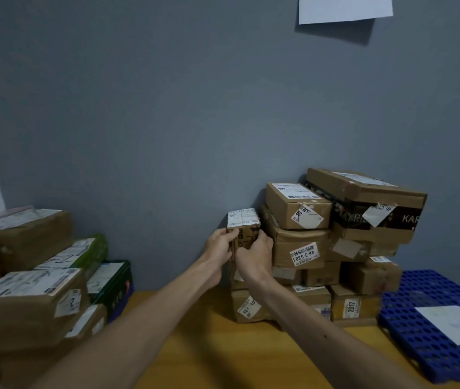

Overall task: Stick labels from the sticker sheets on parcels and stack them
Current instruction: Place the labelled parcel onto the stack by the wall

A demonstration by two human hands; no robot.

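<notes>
A small brown parcel [244, 227] with a white label on top sits at the left end of the stack of labelled parcels [324, 248] against the grey wall. My left hand [221, 245] grips its left side. My right hand [255, 254] grips its front right side, fingers curled round the box. Whether the parcel rests on the box below is hidden by my hands. A white sticker sheet [457, 324] lies on a blue perforated tray [425, 341] at the right.
A second pile of parcels [32, 290] fills the left side, with a green box [111, 282] at its edge. The wooden table [209, 352] runs between the two piles. A white paper [345, 8] hangs on the wall above.
</notes>
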